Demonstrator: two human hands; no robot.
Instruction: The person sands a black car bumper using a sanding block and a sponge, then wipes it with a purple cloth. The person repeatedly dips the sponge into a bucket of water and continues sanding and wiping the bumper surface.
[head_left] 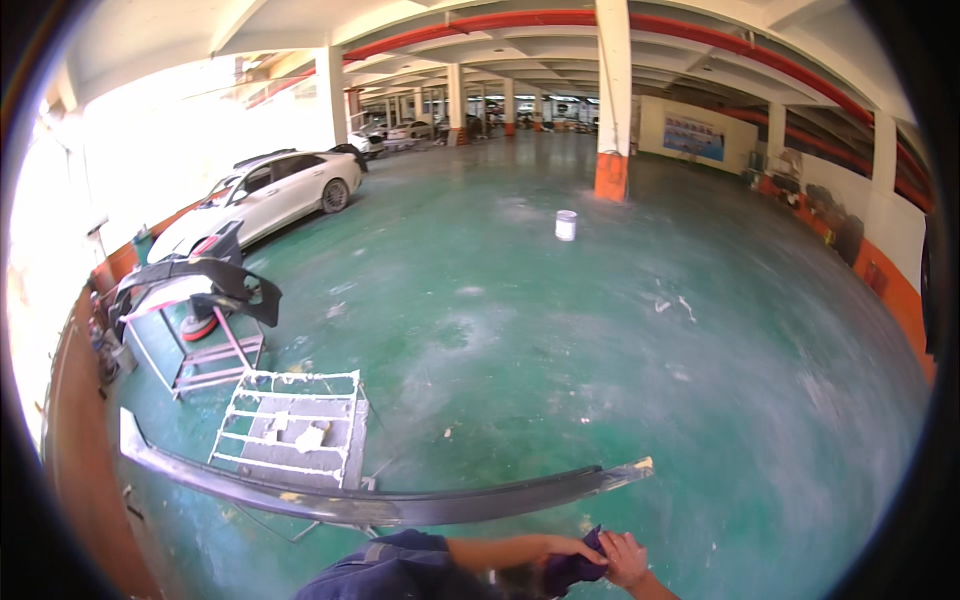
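At the lower edge, my left hand [570,546] reaches in from a dark blue sleeve, its fingers closed on a dark purple cloth [572,574]. Pressed against the cloth from the other side, my right hand [624,560] has its fingers curled over it. Just ahead and to the left lies a long, curved, dark grey car body trim [400,508], its right end showing bare yellowish patches. It rests across a white metal stand [350,415], whose bars carry crumpled white paper [311,438]. Both hands are apart from the trim.
Left of the stand, a second metal rack [215,352] holds a black bumper [200,275]. Behind it a white car [285,190] is parked. A white bucket [566,226] stands on the green floor [500,330], near an orange-based pillar [612,175]. Tyres [849,240] line the right wall.
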